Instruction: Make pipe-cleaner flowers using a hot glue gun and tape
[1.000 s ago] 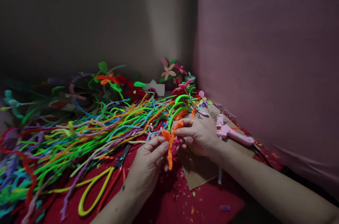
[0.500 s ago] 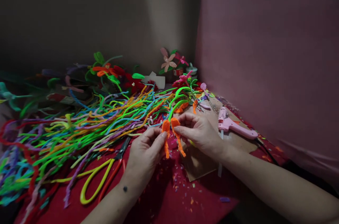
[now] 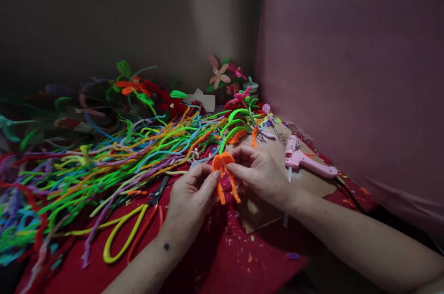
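My left hand pinches a bent orange pipe cleaner between thumb and fingertips. Opposite it, my right hand grips a matching orange pipe cleaner piece the same way. Their rounded upper ends meet or nearly meet, and the loose tails hang down apart. Both hands are closed and held above the red cloth. Left of my left hand lie scissors with red handles, partly hidden by my forearm.
Many coloured pipe cleaners spread across the left. A pink glue gun rests on brown cardboard at the right. Pipe cleaner flowers stand at the back near the wall. Small scraps litter the cloth.
The two orange pieces, apart before, have come together at their upper ends. My hands keep the same grip. The view has shifted slightly.
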### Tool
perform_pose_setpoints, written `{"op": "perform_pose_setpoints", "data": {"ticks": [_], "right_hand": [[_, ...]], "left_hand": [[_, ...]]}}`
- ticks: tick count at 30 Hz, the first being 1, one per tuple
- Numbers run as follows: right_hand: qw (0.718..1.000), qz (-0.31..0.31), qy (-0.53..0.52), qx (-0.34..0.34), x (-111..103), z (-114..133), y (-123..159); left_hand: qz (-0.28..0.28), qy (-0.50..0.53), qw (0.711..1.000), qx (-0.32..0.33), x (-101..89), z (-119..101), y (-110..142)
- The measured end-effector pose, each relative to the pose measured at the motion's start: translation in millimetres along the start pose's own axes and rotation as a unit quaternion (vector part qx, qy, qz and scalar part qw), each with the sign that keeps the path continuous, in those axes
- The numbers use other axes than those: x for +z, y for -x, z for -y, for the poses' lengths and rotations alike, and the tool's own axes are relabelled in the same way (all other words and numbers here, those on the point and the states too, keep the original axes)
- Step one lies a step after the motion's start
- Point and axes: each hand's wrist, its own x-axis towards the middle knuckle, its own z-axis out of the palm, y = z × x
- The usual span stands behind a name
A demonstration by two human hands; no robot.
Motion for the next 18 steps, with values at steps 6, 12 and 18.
{"op": "perform_pose_setpoints", "data": {"ticks": [6, 12, 18], "right_hand": [[1.000, 0.009, 0.011, -0.007, 0.6, -4.4, 0.3], [1.000, 0.002, -0.003, -0.001, 2.8, -2.3, 1.2], [1.000, 0.000, -0.006, -0.004, 3.8, -1.2, 2.9]], "left_hand": [[-0.003, -0.014, 1.000, 0.004, 0.2, 1.4, -0.3], [0.004, -0.019, 1.000, 0.018, 0.2, 3.9, -0.6], [0.010, -0.010, 1.000, 0.008, 2.1, 3.2, 0.5]]}}
